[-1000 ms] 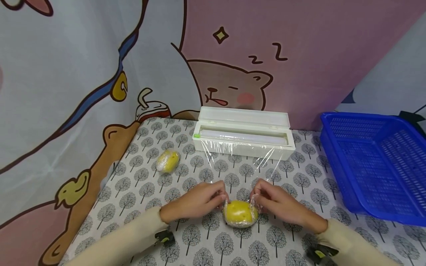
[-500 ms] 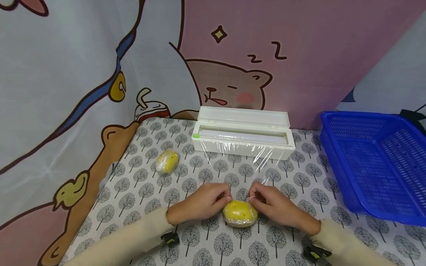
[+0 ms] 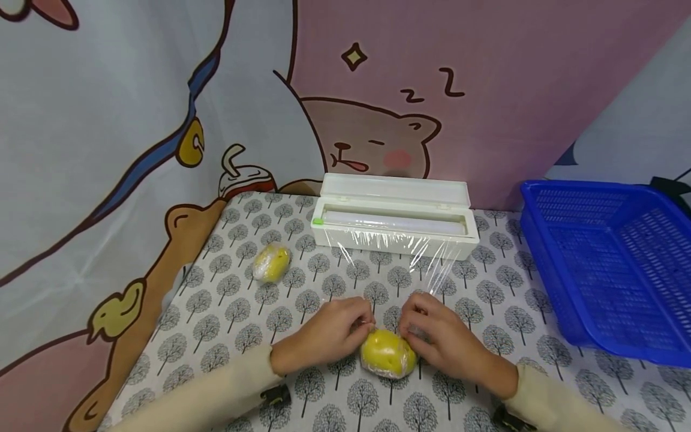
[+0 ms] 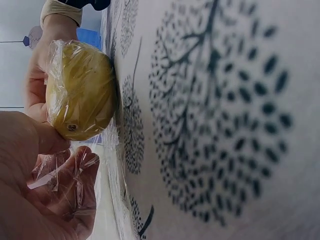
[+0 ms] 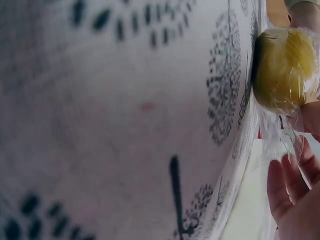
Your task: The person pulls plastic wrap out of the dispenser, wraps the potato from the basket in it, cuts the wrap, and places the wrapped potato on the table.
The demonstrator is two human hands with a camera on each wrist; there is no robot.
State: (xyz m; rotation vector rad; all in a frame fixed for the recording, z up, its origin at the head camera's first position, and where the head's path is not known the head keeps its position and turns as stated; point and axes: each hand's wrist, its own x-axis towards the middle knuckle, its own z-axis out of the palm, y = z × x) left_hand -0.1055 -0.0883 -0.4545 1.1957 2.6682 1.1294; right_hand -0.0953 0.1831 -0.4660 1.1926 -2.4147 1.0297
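Observation:
A yellow oval fruit (image 3: 387, 354), its exact kind unclear, lies on the cloth, wrapped in clear cling film with shiny creases. A dark round scar shows at its end in the left wrist view. At its far left side my left hand (image 3: 329, 333) grips cling film (image 4: 82, 172), with the thumb against the fruit. On the far right side my right hand (image 3: 445, 339) grips the film too, its thumb by the fruit and its fingers bent behind the film. Faint film stretches between the hands and the white dispenser box (image 3: 396, 243).
A film roll (image 3: 396, 222) lies inside the box, whose lid stands up. To the left sits another film-wrapped yellow fruit (image 3: 272, 264). A blue plastic basket (image 3: 561, 276) stands at the right. The tree-patterned cloth (image 3: 227, 336) meets a cartoon-printed backdrop (image 3: 378, 132).
Both hands have come closer together at the fruit's far side, drawing the film in. The fruit has turned slightly and shifted a little towards me.

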